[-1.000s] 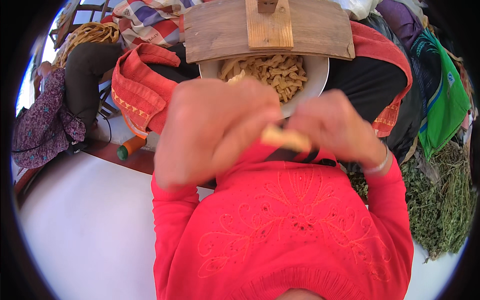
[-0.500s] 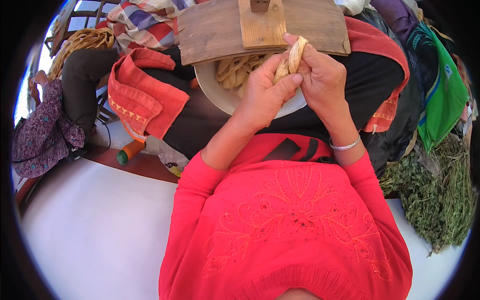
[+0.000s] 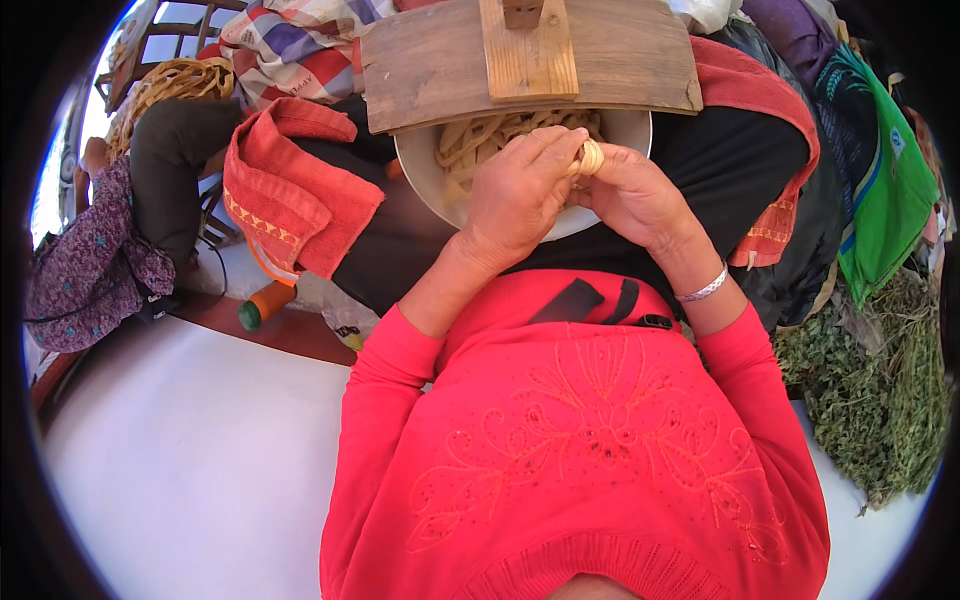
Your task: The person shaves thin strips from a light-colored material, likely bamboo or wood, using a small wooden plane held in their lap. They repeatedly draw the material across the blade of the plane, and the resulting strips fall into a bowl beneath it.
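Pale yellow, tightly wound: pinching a small strip (image 3: pixel 592 157) between left hand (image 3: pixel 515 190) and right hand (image 3: pixel 640 195), above a white bowl (image 3: pixel 422 175).

Pressed close together at the fingers, with the strip partly hidden in the grip (and a silvery bracelet (image 3: pixel 703 284) worn at the right wrist). Filled below with loose pale lengths (image 3: pixel 468 140), partly screened by the left hand. Overlapped at the far side by a broad wooden board (image 3: pixel 420 70). Flanked by a left red towel (image 3: pixel 290 200) and a right red towel (image 3: pixel 760 110), both draped over dark trouser legs (image 3: pixel 400 245). Bordered farther right by green cloth (image 3: pixel 890 190) and, just below that, dried plants (image 3: pixel 850 400).
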### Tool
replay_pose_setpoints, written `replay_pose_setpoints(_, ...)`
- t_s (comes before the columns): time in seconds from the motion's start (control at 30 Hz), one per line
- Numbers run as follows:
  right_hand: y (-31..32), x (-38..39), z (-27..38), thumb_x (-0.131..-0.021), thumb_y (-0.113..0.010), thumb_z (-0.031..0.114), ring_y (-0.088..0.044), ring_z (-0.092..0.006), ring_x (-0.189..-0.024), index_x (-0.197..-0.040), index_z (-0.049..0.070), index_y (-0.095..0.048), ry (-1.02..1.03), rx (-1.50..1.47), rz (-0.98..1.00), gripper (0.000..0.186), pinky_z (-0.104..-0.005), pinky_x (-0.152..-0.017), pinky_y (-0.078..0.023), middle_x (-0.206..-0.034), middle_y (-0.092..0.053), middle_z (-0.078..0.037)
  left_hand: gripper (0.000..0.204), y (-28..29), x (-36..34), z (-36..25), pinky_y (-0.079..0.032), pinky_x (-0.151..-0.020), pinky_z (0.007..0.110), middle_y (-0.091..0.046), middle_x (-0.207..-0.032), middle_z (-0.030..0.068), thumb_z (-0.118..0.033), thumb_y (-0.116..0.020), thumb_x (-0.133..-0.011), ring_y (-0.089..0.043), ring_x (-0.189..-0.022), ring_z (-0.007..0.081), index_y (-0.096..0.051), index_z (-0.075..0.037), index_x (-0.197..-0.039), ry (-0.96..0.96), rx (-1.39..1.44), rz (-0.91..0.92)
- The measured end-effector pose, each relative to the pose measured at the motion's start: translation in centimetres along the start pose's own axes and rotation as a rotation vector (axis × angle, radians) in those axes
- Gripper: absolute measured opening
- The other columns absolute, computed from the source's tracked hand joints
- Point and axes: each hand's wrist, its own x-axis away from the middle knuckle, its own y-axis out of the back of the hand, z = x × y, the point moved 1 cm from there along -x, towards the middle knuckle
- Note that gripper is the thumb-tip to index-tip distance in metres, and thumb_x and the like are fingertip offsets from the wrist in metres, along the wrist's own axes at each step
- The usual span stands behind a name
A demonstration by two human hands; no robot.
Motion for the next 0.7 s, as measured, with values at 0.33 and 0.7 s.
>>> replay_pose_setpoints(0.33, -1.8, -0.6, 1.1, -0.080, -0.064, -0.002, -0.055, -0.0180, -0.100, -0.089, -0.003, -0.067, 0.884, 1.065, -0.280, 0.009, -0.0266, -0.085, -0.044, -0.118, -0.054, -0.011, 0.021, -0.7, -1.4, 1.4, -0.046, -0.060, 0.037, -0.059, -0.072, 0.0093, -0.023, -0.055, -0.092, -0.059, -0.065, 0.0295, -0.057, -0.003, -0.093, 0.502, 0.189, 0.006)
replay_pose_setpoints(0.7, -1.1, -1.0, 4.7, -0.092, -0.062, 0.019, -0.051, -0.0121, -0.106, -0.126, 0.003, -0.055, 0.743, 0.661, -0.266, 0.038, -0.0261, -0.092, -0.042, -0.117, -0.056, -0.004, 0.014, 4.0, 1.3, 1.2, -0.047, -0.057, 0.031, -0.061, -0.076, 0.0088, -0.009, -0.064, -0.086, -0.061, -0.064, 0.0251, -0.058, -0.003, -0.097, 0.084, -0.206, 0.027)
